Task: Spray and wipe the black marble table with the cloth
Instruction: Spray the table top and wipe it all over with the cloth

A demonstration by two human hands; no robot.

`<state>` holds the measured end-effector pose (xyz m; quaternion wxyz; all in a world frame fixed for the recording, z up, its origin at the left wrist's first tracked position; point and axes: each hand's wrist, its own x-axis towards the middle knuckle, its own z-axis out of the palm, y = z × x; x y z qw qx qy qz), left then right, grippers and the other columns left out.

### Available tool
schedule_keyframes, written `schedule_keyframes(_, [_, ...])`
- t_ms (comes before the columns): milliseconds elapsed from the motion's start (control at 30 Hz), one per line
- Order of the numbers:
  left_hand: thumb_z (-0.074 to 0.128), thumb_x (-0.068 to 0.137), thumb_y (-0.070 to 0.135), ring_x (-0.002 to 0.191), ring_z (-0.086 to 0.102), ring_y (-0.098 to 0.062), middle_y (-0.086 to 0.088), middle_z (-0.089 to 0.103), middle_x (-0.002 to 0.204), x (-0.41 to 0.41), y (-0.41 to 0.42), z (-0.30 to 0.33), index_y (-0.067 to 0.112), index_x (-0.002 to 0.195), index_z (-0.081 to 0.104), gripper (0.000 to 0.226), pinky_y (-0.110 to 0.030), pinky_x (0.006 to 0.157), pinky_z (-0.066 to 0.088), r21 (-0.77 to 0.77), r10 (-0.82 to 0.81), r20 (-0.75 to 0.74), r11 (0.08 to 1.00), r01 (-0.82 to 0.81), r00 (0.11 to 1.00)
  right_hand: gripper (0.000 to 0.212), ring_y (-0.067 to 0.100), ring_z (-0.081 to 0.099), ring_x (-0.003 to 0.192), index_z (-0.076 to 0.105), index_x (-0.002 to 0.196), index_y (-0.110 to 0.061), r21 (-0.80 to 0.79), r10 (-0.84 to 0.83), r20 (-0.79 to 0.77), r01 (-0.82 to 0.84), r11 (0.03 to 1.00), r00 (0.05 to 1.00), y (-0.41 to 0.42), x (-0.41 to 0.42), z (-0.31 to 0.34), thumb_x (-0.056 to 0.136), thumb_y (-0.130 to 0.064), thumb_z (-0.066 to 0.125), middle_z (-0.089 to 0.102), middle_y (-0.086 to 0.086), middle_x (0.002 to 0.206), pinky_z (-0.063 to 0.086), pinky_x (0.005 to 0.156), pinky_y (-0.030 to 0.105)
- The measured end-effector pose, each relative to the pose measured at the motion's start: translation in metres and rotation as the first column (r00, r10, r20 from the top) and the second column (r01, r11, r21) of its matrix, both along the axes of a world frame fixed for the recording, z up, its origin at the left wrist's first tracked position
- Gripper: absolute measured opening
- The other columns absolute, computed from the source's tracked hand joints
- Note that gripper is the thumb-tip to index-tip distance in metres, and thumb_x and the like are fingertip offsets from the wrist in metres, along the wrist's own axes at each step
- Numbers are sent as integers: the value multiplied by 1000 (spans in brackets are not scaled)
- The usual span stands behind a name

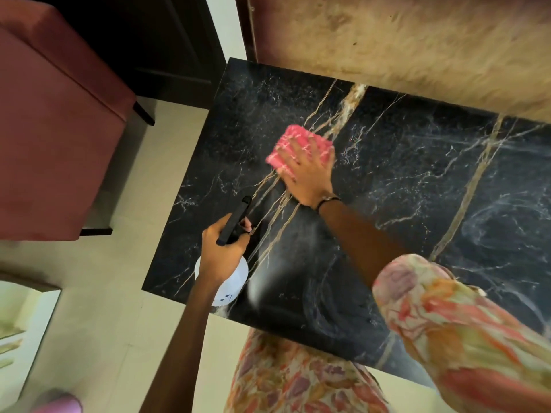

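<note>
The black marble table (402, 180) with gold and white veins fills the middle of the view. A folded pink cloth (293, 141) lies on its left half, and my right hand (308, 174) presses flat on it with straight fingers. My left hand (222, 250) grips a white spray bottle (231, 284) with a black trigger head (235, 222) over the table's near left corner. Fine droplets speckle the marble around the cloth, and wipe smears show on the right side.
A reddish upholstered chair (56, 135) stands to the left of the table. A beige textured wall (417, 46) runs along the table's far edge. Pale floor tiles (113, 308) lie left and in front of the table.
</note>
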<state>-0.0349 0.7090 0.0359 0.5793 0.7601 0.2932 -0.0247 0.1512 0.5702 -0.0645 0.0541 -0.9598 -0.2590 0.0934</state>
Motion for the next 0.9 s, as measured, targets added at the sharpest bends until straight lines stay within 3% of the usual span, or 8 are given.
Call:
schedule_keyframes(167, [59, 80, -7, 52, 54, -4, 12, 64, 63, -6, 4, -3, 23, 74, 65, 31, -22, 57, 40, -3, -38, 1, 999, 38, 999, 54, 35, 12, 146, 30, 146, -38, -28, 407, 21, -407, 913, 913, 0, -64, -5, 96, -58, 21, 26, -2, 157, 7, 109, 71])
schedule_keyframes(300, [60, 82, -5, 59, 59, -4, 14, 65, 65, -11, 6, -2, 26, 75, 65, 31, -28, 67, 45, -5, -64, 2, 998, 64, 998, 54, 31, 20, 145, 32, 144, -38, -50, 509, 85, -507, 861, 857, -69, -67, -10, 96, -61, 23, 31, -2, 155, 11, 112, 66])
schedule_keyframes(433, [60, 84, -4, 68, 63, 1, 12, 67, 74, -21, 6, 2, 26, 80, 64, 30, -35, 78, 47, -24, -82, -1, 996, 82, 997, 65, 34, 14, 146, 31, 145, -37, -79, 285, 25, -282, 956, 958, -85, -39, -3, 93, -66, 4, 30, 1, 156, 3, 111, 67])
schedule_keyframes(533, [60, 84, -3, 68, 63, 2, 3, 66, 81, -30, 6, 2, 20, 85, 65, 23, -35, 79, 48, -17, -97, -4, 995, 97, 995, 59, 34, 8, 147, 29, 146, -39, -17, 7, 12, -7, 1000, 1000, -41, -38, -2, 94, -63, 16, 24, -1, 158, -10, 107, 65])
schedule_keyframes(600, [59, 84, -4, 64, 61, 0, 2, 66, 80, -36, 8, 1, 17, 85, 65, 22, -27, 73, 48, -8, -122, -1, 993, 122, 993, 54, 34, 4, 147, 26, 147, -40, -1, -49, 9, 49, 999, 999, -8, -48, -2, 96, -59, 25, 19, -3, 159, -14, 104, 66])
schedule_keyframes(700, [59, 83, -5, 58, 59, 1, 12, 65, 66, -44, 9, 1, 21, 80, 64, 27, -11, 58, 44, 4, -138, -20, 990, 139, 990, 54, 35, 4, 147, 21, 148, -39, -32, 149, 22, -148, 989, 989, 20, -83, -6, 97, -57, 23, 16, -2, 160, -8, 107, 72])
schedule_keyframes(800, [59, 84, -5, 49, 55, 0, 16, 62, 55, -51, 9, 3, 24, 74, 62, 30, -12, 53, 42, 4, -139, -42, 990, 139, 989, 54, 37, 17, 145, 32, 145, -36, 0, 393, 16, -393, 919, 919, 7, -124, -6, 96, -57, 23, 29, 1, 156, 7, 109, 73])
schedule_keyframes(900, [60, 85, -1, 55, 59, 0, 18, 63, 55, -58, 8, 7, 28, 75, 61, 32, -20, 61, 46, -7, -125, -47, 992, 125, 991, 52, 33, 24, 144, 36, 143, -37, -6, 494, 72, -495, 869, 866, -44, -138, -11, 96, -58, 27, 34, -1, 153, 9, 112, 67])
